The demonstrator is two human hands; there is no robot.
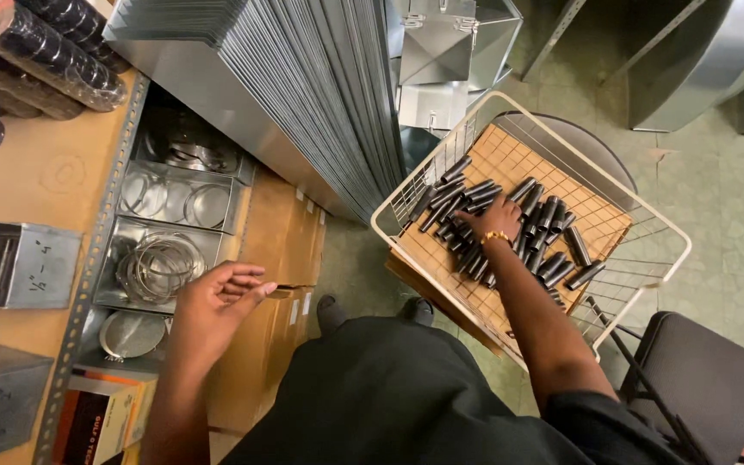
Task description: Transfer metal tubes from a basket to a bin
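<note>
Left hand (217, 301), lower left of frame, hangs loosely open over metal bins (165, 250); right hand (497, 220) up at centre-right is spread on dark tubes (553, 258) in a white wire basket (647, 224), gripping nothing that I can see.

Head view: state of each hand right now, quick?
Left hand: open, fingers loosely curled, holding nothing, above the metal bins.
Right hand: resting on the dark tubes in the wire basket; grip cannot be told.

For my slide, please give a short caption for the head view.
Right hand rests among dark tubes in a white wire basket; empty left hand hovers beside shelf bins.
</note>
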